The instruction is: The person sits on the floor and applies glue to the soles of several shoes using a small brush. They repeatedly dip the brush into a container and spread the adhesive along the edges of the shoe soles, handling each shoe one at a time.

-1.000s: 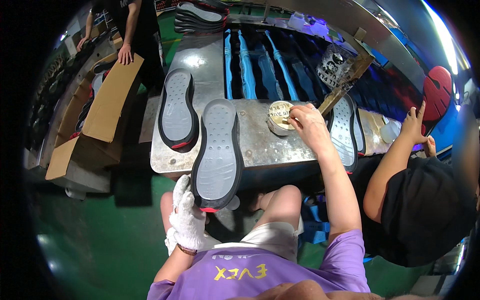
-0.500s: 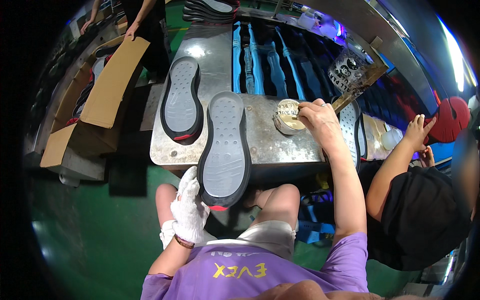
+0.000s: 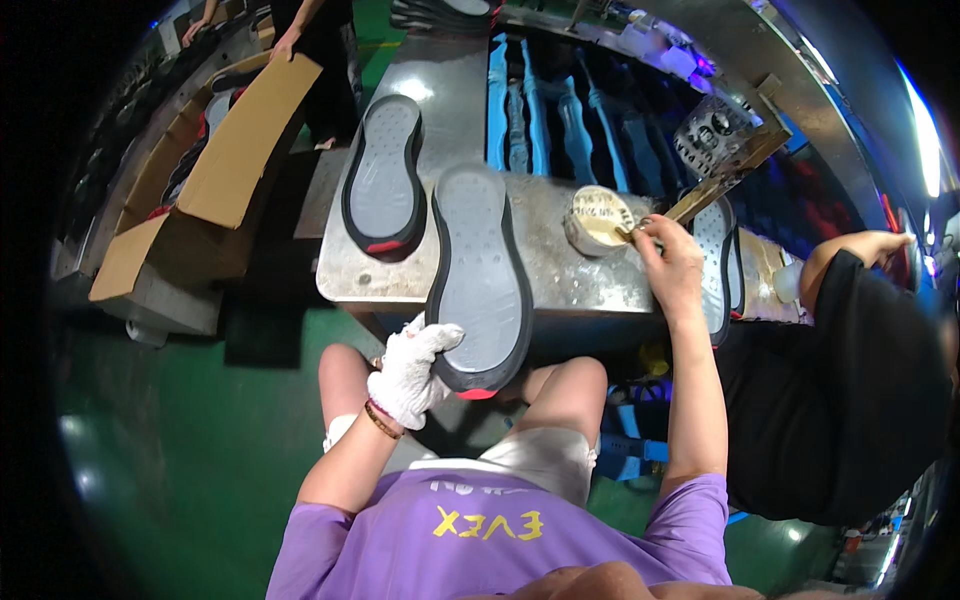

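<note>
A grey-topped shoe sole (image 3: 483, 270) with a black rim and a red heel patch juts over the metal table's front edge. My left hand (image 3: 412, 372), in a white knit glove, grips it by the left side of the heel, the thumb lying on the grey top. My bare right hand (image 3: 668, 262) pinches a short thin tool (image 3: 627, 236) at the rim of a small round tub (image 3: 597, 222) of pale stuff. The tool's far end is too small to make out. Another such sole (image 3: 385, 170) lies on the table to the left.
Beyond the metal table (image 3: 425, 75) runs a dark bed with blue shapes (image 3: 535, 115). More soles (image 3: 713, 260) lie right of my hand, under a wooden bar (image 3: 725, 178). A co-worker in black (image 3: 830, 400) sits close at right. An open carton (image 3: 225, 150) stands left, another person's hand on it.
My gloved thumb has come over onto the sole's top. My right hand has shifted slightly toward me beside the tub. The co-worker's arm has swung away, and the red sole there is mostly hidden.
</note>
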A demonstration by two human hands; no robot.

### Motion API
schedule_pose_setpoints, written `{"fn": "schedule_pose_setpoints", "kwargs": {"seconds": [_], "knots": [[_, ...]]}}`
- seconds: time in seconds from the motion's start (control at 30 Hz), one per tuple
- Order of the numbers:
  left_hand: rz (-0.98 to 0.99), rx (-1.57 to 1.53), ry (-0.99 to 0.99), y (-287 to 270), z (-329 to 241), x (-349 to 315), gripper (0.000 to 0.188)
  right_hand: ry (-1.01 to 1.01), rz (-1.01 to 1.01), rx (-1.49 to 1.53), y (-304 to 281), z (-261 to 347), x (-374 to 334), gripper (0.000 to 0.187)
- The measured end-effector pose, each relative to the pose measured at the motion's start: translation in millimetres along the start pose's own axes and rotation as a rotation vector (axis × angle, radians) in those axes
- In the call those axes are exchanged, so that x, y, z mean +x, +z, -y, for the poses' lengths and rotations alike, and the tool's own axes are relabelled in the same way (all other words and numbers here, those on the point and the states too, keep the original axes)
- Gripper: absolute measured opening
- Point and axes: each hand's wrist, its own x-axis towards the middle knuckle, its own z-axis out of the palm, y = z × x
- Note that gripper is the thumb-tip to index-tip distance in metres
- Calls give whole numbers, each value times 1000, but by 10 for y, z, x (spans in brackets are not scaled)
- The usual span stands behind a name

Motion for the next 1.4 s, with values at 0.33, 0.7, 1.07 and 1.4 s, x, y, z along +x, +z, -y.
{"fn": "schedule_pose_setpoints", "kwargs": {"seconds": [0.33,0.7,1.07,1.4], "knots": [[-187,270,636,504,260,-181,59,-12,9,302,-456,1455,-732,18],[-285,226,379,649,306,-492,30,-168,85,320,-166,1801,-859,26],[-443,508,427,473,360,-471,47,-173,105,203,-104,1815,-888,27],[-466,312,399,362,387,-380,56,-184,97,189,-92,1798,-873,26]]}}
